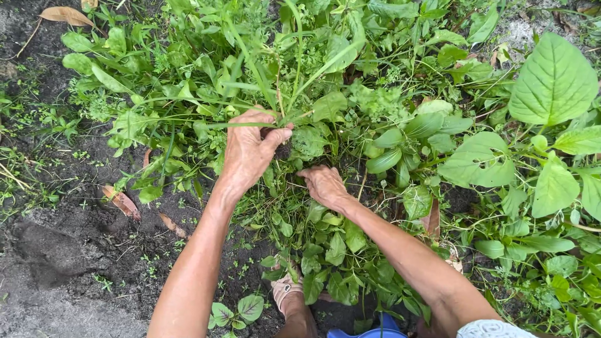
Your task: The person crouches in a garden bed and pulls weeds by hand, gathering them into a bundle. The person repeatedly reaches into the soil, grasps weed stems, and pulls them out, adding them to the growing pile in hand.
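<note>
Left hand: the left hand [249, 150] is up in the thick of the greenery, fingers curled and thumb pinched across a bunch of thin grass stems [294, 69], so it is closed and gripping them.
Grass stems: long, narrow, smooth blades, fanning upward from that fist and one running flat leftward out of it.
Right hand: the right hand [323, 183] sits lower, just beside the left, knuckles up and fingers bent down into the low weeds [325, 244]; whether it actually grips anything down there I cannot tell, the fingertips are buried.
Low weeds: small rounded, slightly glossy leaves on wiry stalks, tangled in a mat beneath both forearms.
Broad leaves: over on the right, big heart-shaped leaves [553, 80] with raised veins and a crinkled matte surface, well apart from the hands.
Succulent plant: between the hands and those big leaves, a plant with thick, smooth oval leaves [400, 141].
Soil: dark, crumbly, damp-looking earth [69, 250] on the left, dotted with tiny seedlings.
Dry leaves: curled brown ones, papery, one on the soil near the left forearm [121, 201] and one at the top left corner [66, 15].
Foot: a foot in a pale strapped sandal [286, 289] at the bottom, beside a blue rounded plastic edge [375, 330].
</note>
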